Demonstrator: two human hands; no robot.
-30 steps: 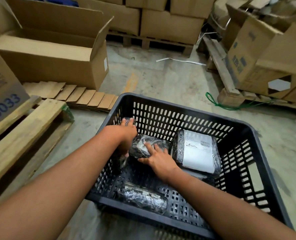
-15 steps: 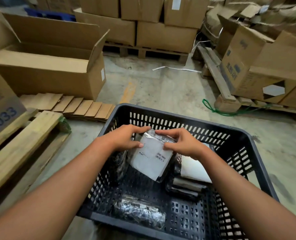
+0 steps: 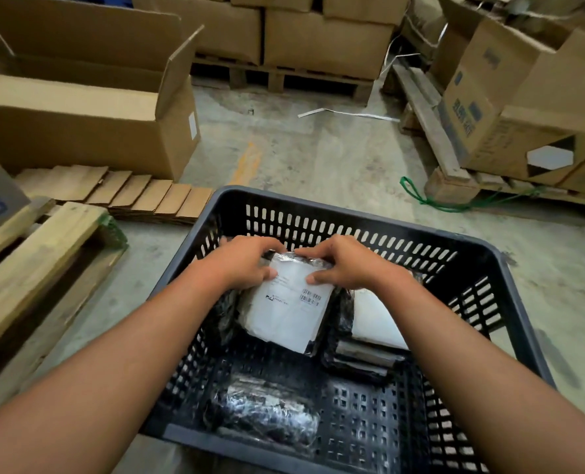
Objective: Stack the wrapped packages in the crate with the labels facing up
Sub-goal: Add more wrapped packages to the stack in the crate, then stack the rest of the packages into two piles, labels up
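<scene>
Both hands, left hand (image 3: pixel 246 263) and right hand (image 3: pixel 349 265), grasp a black film-wrapped package with white label (image 3: pixel 289 311), label up, tilted above the black slotted plastic crate (image 3: pixel 369 218). Labelled stack (image 3: pixel 376 321) beside it; one dark wrapped bundle (image 3: pixel 267 410) unstacked, label unseen.

left hand (image 3: pixel 241 263): bare | right hand (image 3: pixel 349 265): bare | forearms: sleeveless

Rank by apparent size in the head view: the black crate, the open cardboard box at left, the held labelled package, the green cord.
1. Black crate, though nearness inflates it
2. Open cardboard box
3. Labelled package
4. Green cord
</scene>
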